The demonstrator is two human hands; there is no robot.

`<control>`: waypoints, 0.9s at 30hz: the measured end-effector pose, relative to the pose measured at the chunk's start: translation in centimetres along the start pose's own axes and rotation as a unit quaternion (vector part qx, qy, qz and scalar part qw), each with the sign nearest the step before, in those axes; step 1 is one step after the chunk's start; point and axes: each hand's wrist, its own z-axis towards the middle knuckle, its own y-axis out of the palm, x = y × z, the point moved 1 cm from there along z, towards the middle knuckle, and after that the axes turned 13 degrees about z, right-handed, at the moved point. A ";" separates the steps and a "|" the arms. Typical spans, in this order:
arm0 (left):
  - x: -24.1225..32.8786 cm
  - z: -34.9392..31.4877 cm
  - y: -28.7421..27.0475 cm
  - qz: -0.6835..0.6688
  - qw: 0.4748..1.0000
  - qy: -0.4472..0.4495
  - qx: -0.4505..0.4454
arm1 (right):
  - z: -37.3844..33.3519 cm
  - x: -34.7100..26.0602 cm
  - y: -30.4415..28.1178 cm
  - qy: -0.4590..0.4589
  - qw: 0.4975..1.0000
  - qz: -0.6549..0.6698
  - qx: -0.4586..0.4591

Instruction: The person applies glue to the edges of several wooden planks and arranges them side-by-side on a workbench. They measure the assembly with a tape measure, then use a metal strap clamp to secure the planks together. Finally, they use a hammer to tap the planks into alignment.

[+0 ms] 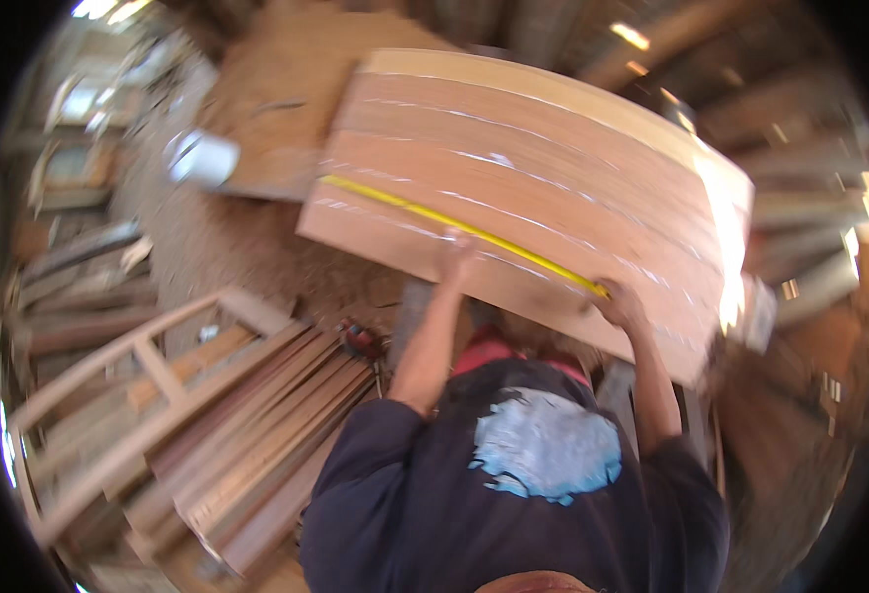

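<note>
A wide panel of joined wooden boards point(533, 158) lies before me, with whitish lines running along its joints. Across its near part stretches the yellow blade of a tape measure point(425, 211), slanting from the panel's left edge toward my right hand point(624, 302). That hand is closed around the tape's right end, and its fingers hide most of what is there. My left hand point(459, 257) is over the panel's near edge, close beside the blade's middle. Motion blur smears its fingers, so their grip is unclear.
Behind the panel at left is a brown board surface point(291, 94) with a white bucket point(204, 158) at its edge. Wooden strips point(266, 435) and a wooden frame point(163, 371) lie at lower left, near a red and dark tool point(360, 339). Timber fills the right side.
</note>
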 end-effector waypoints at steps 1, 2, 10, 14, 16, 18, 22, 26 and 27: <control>0.4 -0.6 0.1 0.036 0.996 0.072 0.022 | 0.3 1.5 0.0 0.015 1.000 0.001 0.008; 1.4 -1.3 0.0 0.121 0.975 0.170 0.070 | -0.1 2.1 -0.8 0.002 1.000 -0.006 0.020; 9.7 -6.1 4.7 0.433 0.807 0.402 -0.003 | -10.3 14.2 -10.7 0.119 0.986 -0.020 0.119; 11.3 -7.4 6.8 0.490 0.773 0.396 -0.071 | -13.8 19.7 -14.7 0.137 0.973 -0.047 0.180; 12.8 -8.0 8.0 0.517 0.753 0.398 -0.091 | -15.2 22.7 -15.5 0.156 0.966 -0.048 0.200; 13.7 -8.5 8.8 0.533 0.740 0.398 -0.105 | -15.9 26.0 -15.6 0.169 0.959 -0.057 0.219; 13.8 -8.9 9.7 0.566 0.725 0.368 -0.134 | -15.7 27.8 -16.0 0.193 0.958 -0.055 0.206; 13.5 -9.0 10.4 0.571 0.726 0.348 -0.158 | -15.6 28.0 -16.4 0.205 0.957 -0.049 0.201; 13.4 -8.9 10.5 0.572 0.725 0.347 -0.163 | -15.6 28.1 -16.4 0.210 0.955 -0.045 0.205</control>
